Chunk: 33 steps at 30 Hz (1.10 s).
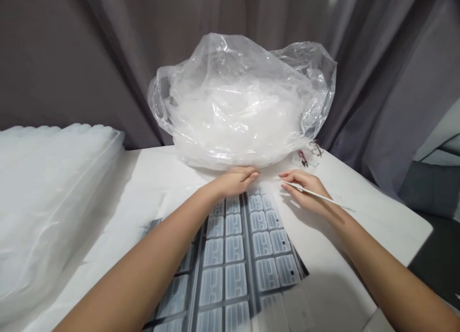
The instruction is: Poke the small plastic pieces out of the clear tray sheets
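My left hand [239, 181] lies on the far end of a dark sheet [235, 255] showing rows of pale rectangular shapes, its fingers together near the foot of a large clear plastic bag [240, 111]. What is under that hand is hidden. To the right, just off the sheet's far corner, my right hand [304, 188] pinches a thin white stick [316, 194] between thumb and fingers. The stick slants back over the wrist. Several black dots mark the sheet's right side.
Small red-handled snips [303, 158] and wire-like loops [316, 148] lie at the back right of the white table [381, 207]. A tall stack of translucent white material [53, 193] fills the left. Grey curtains [118, 49] hang behind.
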Motion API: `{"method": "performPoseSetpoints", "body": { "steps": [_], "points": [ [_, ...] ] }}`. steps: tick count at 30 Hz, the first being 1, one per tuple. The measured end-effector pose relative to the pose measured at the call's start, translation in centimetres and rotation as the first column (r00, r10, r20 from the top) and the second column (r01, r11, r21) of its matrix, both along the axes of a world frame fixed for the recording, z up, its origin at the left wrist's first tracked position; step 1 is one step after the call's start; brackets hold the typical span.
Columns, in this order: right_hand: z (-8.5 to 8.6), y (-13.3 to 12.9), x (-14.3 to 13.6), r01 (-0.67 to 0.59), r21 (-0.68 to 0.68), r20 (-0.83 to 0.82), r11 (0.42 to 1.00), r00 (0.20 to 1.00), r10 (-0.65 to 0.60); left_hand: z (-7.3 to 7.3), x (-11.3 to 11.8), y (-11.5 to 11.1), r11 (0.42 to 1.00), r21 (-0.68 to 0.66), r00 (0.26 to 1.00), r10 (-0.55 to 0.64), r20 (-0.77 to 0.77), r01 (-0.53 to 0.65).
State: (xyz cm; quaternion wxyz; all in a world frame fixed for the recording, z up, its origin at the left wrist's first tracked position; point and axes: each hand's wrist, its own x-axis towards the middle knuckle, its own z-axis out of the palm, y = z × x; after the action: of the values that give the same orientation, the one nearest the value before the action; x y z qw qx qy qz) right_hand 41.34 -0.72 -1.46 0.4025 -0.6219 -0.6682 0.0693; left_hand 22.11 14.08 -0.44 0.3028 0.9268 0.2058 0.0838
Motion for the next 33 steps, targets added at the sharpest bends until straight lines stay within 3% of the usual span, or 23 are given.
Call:
{"method": "performPoseSetpoints", "body": {
  "steps": [2,4,6,10,16,27,33],
  "points": [
    [0.4,1.0,-0.7,-0.188,-0.158,-0.135,0.969,0.977,0.167,-0.5,-0.5,0.8,1.0,0.009,0.998,0.018,-0.068,-0.017],
    [0.3,2.1,-1.1,-0.308,-0.251,-0.265,0.918,0.934,0.241,-1.0,-1.0,1.5,1.0,0.001,0.993,0.018,-0.114,-0.018],
    [-0.3,3.1,-1.3,-0.37,-0.273,-0.408,0.888,0.88,0.241,-1.4,-1.2,1.8,1.0,-0.018,0.991,0.006,-0.131,-0.009],
    [-2.2,3.9,-1.5,-0.407,-0.237,-0.638,0.882,0.75,0.175,-1.6,-1.2,2.0,0.996,-0.086,0.993,-0.008,-0.116,-0.002],
    [-2.8,3.7,-1.7,-0.384,-0.268,-0.618,0.884,0.772,0.147,-1.7,-1.2,2.3,0.982,-0.189,0.998,-0.012,-0.068,-0.001],
    [-2.9,3.7,-1.9,-0.39,-0.262,-0.641,0.883,0.754,0.143,-2.0,-1.3,2.2,0.98,-0.199,0.998,0.009,-0.064,-0.021],
    [-2.5,3.5,-2.2,-0.353,-0.276,-0.543,0.894,0.825,0.157,-1.6,-1.3,2.0,0.983,-0.179,0.996,0.015,-0.09,-0.031]
  ]
}}
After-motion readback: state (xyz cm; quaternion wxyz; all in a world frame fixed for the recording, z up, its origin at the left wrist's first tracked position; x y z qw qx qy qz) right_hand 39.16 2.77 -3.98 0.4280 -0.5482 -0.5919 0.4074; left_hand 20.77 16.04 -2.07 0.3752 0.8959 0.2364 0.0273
